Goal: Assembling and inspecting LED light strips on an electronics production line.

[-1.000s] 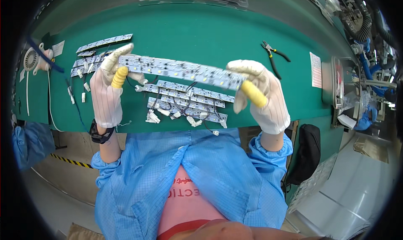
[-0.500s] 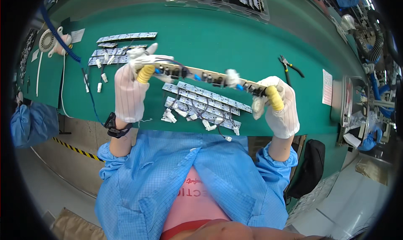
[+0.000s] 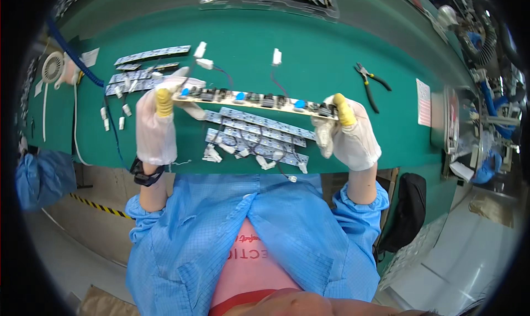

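Between my two hands I hold a long narrow circuit board (image 3: 254, 99) above the table, its side with black and blue components showing. My left hand (image 3: 158, 120), in a white glove with a yellow thumb cover, is closed on its left end. My right hand (image 3: 351, 131), gloved the same way, grips the right end. Wires with white connectors (image 3: 277, 56) stick out beyond the board's far edge. Under and nearer than it, several strip boards (image 3: 259, 136) lie side by side with wires and white plugs. Another group of strip boards (image 3: 152, 54) rests at the left, past my left hand.
Pliers (image 3: 369, 87) with black and yellow handles lie open at the right on the green table (image 3: 326, 56). A clear tray (image 3: 270, 8) of boards stands at the back. On the left are a small fan (image 3: 53, 67) and a coiled blue cord (image 3: 72, 53). A printed card (image 3: 423, 102) lies far right.
The board has turned between my hands, so its component side shows more fully and the wires now reach beyond its far edge. The whole view has shifted slightly.
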Tool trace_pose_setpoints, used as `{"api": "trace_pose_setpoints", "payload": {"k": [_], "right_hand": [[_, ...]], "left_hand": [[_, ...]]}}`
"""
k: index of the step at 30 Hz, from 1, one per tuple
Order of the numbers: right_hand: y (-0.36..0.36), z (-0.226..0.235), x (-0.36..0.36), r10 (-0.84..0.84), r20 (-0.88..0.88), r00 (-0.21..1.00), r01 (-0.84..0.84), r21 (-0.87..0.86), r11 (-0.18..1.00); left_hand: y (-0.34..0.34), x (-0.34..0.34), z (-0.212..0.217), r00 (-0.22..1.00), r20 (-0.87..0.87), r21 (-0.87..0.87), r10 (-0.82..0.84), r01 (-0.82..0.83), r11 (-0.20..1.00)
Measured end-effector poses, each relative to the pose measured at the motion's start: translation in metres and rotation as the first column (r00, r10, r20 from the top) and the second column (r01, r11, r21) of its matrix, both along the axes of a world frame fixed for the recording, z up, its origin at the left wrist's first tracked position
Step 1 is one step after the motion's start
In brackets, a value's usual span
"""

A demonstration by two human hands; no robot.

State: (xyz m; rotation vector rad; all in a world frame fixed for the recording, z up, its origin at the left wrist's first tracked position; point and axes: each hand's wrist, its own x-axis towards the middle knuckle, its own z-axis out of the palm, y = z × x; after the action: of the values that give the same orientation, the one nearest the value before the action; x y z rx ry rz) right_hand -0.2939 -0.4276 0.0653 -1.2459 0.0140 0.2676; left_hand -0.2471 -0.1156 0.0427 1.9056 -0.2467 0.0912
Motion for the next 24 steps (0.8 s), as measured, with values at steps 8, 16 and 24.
{"api": "trace_pose_setpoints", "payload": {"k": [8, 16, 24], "right_hand": [[0.009, 0.011, -0.007, -0.015, 0.012, 1.000, 0.016, -0.172, 0.985], [0.000, 0.002, -0.019, 0.483, 0.063, 0.873, 0.103, -0.993, -0.055], [-0.021, -0.021, -0.007, 0.444, 0.158, 0.882, -0.054, -0.902, 0.429]], "left_hand": [[-0.006, 0.003, 0.001, 0.942, -0.216, -0.458, -0.258, 0.135, 0.879], [0.117, 0.109, 0.019, 0.939, -0.098, 0.095, 0.331, -0.322, 0.942], [0.101, 0.095, 0.010, 0.835, 0.533, 0.405, 0.137, -0.394, 0.825]]}}
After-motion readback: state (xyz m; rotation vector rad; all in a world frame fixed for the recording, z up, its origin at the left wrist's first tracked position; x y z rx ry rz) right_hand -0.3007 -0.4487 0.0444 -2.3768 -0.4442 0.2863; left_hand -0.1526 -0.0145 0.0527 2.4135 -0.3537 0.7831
